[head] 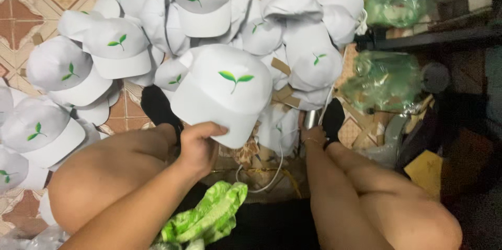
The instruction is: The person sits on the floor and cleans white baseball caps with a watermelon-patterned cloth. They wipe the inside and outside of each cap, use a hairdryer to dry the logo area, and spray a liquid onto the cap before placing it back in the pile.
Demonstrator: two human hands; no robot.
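Observation:
My left hand (198,148) grips the brim of a white cap (227,90) with a green two-leaf emblem on its front, holding it up above my knees. My thumb lies on top of the brim edge. My right hand is not in view. My bare legs stretch forward on both sides, each ending in a black sock (157,106). Behind the held cap lies a big heap of the same white caps (120,46), spread over the tiled floor from the left edge to the top middle.
A green-and-white patterned cloth (209,216) lies in my lap. Crumpled green plastic bags (384,80) and a dark metal frame (434,38) stand at the right. Cardboard scraps (285,93) and a white cable (274,169) lie between my feet.

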